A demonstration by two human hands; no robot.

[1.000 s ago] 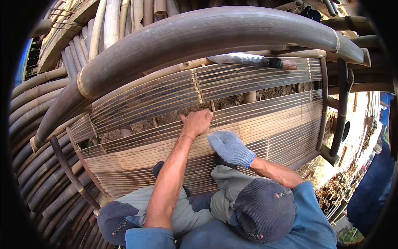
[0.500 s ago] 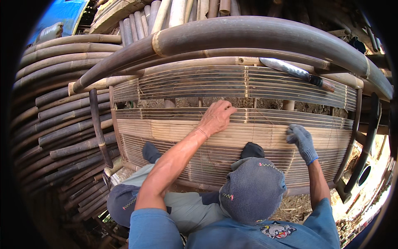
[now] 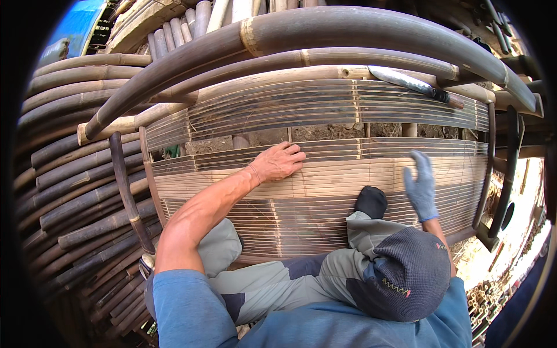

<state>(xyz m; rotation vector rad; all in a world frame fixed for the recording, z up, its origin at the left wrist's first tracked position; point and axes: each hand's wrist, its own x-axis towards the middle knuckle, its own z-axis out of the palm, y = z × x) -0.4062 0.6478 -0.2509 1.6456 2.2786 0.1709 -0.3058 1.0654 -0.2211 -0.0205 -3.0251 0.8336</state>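
Note:
Flat bamboo slats form the seat panel point(image 3: 325, 177) of a bamboo bench frame, pale in the middle and dark toward both sides. My bare left hand point(image 3: 278, 161) rests on its far section, left of centre, fingers bent and closed over the slats beside the open gap; the fingertips are partly hidden. To the right, my right hand point(image 3: 420, 182), in a grey-blue knitted glove, is over the pale slats with its fingers apart and nothing visible in them. Thin reddish strands cross the slats near both hands. My dark-shod foot point(image 3: 370, 201) is at the near part of the panel.
A large knife point(image 3: 415, 86) with a dark handle lies on the far slats. A thick curved bamboo rail point(image 3: 348, 29) arches along the back. Bamboo poles point(image 3: 87, 168) are stacked at left, and two short dark posts point(image 3: 127, 191) point(image 3: 512, 168) flank the seat.
My left hand has moved left along the slats. My gloved right hand has gone from curled to spread fingers and shifted slightly. My legs and the view have shifted.

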